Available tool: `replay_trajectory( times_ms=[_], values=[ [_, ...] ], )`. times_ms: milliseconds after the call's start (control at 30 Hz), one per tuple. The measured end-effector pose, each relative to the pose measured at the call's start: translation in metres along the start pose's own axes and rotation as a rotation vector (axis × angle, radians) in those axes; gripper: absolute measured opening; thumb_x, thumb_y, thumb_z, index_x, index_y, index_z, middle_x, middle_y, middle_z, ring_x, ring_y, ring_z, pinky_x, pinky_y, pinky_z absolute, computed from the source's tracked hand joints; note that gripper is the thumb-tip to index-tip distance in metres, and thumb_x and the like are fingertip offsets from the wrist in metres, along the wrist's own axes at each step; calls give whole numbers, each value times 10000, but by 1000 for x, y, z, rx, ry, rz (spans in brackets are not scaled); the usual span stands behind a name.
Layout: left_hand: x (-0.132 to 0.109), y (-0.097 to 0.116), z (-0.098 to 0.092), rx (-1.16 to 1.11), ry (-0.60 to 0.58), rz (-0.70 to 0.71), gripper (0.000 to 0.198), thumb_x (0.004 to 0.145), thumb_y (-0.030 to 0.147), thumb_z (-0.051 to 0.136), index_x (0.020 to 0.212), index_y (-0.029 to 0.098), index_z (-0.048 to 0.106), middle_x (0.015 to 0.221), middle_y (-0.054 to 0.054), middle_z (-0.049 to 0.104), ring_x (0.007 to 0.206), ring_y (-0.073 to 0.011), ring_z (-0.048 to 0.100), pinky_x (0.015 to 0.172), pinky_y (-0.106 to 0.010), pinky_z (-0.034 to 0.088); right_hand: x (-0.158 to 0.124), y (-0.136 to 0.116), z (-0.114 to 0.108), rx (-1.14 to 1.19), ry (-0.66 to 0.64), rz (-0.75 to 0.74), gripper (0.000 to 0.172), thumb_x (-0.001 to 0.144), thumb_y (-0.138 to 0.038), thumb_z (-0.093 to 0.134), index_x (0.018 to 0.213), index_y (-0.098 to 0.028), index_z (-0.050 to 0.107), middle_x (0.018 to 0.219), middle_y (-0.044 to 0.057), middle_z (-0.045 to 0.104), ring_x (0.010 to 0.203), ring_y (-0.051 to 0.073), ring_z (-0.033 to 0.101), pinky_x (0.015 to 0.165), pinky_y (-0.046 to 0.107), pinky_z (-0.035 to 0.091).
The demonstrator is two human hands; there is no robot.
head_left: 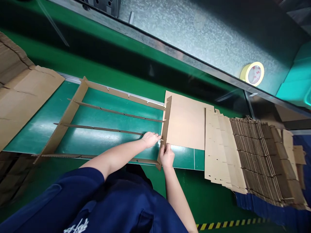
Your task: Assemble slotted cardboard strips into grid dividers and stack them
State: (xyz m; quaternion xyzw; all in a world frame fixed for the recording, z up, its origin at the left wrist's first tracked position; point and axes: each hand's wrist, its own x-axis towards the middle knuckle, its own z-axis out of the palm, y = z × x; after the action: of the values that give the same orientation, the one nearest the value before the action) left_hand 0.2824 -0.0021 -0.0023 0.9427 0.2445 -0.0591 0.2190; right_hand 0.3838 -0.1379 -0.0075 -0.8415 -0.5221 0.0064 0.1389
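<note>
A cardboard divider grid [73, 106] stands on the green belt [43, 123], made of long thin strips slotted into two cross strips. My left hand [150, 139] pinches the end of one long strip [102, 128] where it meets the right cross strip [166, 129]. My right hand [166, 156] grips that cross strip low down, fingers closed on its edge. A flat cardboard sheet [186, 123] lies just right of the grid.
A fanned stack of slotted cardboard strips [252, 152] lies at the right. Flattened cartons [21, 94] sit at the left. A roll of tape [252, 73] rests on the grey ledge beyond. A metal rail [170, 53] runs along the belt's far side.
</note>
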Motion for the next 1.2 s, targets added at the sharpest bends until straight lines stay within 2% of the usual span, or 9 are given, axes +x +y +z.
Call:
replay_trajectory(
  times_ms=[433, 600, 700, 800, 967, 1000, 1067, 1133, 1200],
  values=[
    [-4, 1, 0, 8, 3, -3, 251, 872, 95, 459, 1060, 219, 570, 1026, -72, 658, 985, -204, 613, 805, -344, 459, 3, -6, 5, -12, -34, 37, 348, 948, -347, 283, 909, -160, 573, 668, 56, 634, 483, 161, 538, 458, 251, 283],
    [-5, 2, 0, 5, 14, -7, 243, 879, 125, 457, 1079, 204, 572, 1029, -92, 654, 1007, -224, 588, 830, -371, 432, 7, -9, -2, -87, -180, 86, 285, 942, -325, 341, 965, -171, 579, 687, 48, 646, 475, 155, 532, 464, 253, 275],
    [-7, 2, -3, -9, 100, 17, 265, 915, 288, 452, 1140, 196, 559, 1084, -108, 643, 1084, -254, 536, 910, -431, 382, 13, -10, -9, -56, -211, 124, 282, 934, -351, 379, 1043, -179, 574, 747, 45, 665, 523, 156, 563, 498, 255, 310],
    [-6, -2, -11, -67, 248, 46, 373, 926, 439, 410, 1169, 198, 558, 1145, -98, 632, 1158, -252, 481, 957, -441, 342, 26, -10, -16, 42, -139, 161, 372, 931, -398, 387, 1186, -165, 525, 828, 44, 681, 620, 164, 607, 550, 255, 353],
    [19, -24, -32, -8, 449, -44, 362, 935, 297, 379, 1257, 194, 508, 1367, -97, 505, 1328, -241, 344, 1048, -428, 279, 54, -14, -9, 40, -68, 131, 434, 959, -419, 357, 1270, -169, 529, 817, 70, 694, 648, 180, 624, 580, 261, 382],
    [26, -29, -35, 23, 423, -74, 392, 922, 256, 395, 1301, 187, 469, 1378, -107, 493, 1328, -245, 350, 1059, -433, 272, 58, -15, -5, 23, -52, 105, 434, 962, -425, 354, 1245, -167, 557, 826, 85, 695, 652, 183, 626, 581, 263, 388],
    [42, -39, -38, 64, 283, -128, 464, 888, 177, 423, 1352, 195, 413, 1285, -112, 567, 1232, -237, 467, 1019, -420, 329, 64, -16, 4, -6, -14, 63, 433, 967, -412, 340, 1179, -145, 607, 855, 118, 695, 664, 190, 631, 585, 268, 404],
    [54, -48, -37, 73, 141, -162, 504, 851, 106, 434, 1338, 237, 428, 1124, -74, 649, 1061, -203, 578, 907, -360, 413, 66, -15, 12, -18, 24, 45, 432, 971, -375, 320, 1131, -123, 632, 875, 139, 695, 675, 194, 636, 593, 274, 422],
    [61, -55, -35, 70, 93, -175, 508, 827, 69, 439, 1288, 279, 477, 1050, -42, 667, 965, -176, 607, 805, -303, 445, 66, -13, 17, -18, 45, 35, 430, 971, -350, 311, 1117, -112, 638, 887, 147, 696, 687, 197, 642, 602, 279, 436]
  ],
)
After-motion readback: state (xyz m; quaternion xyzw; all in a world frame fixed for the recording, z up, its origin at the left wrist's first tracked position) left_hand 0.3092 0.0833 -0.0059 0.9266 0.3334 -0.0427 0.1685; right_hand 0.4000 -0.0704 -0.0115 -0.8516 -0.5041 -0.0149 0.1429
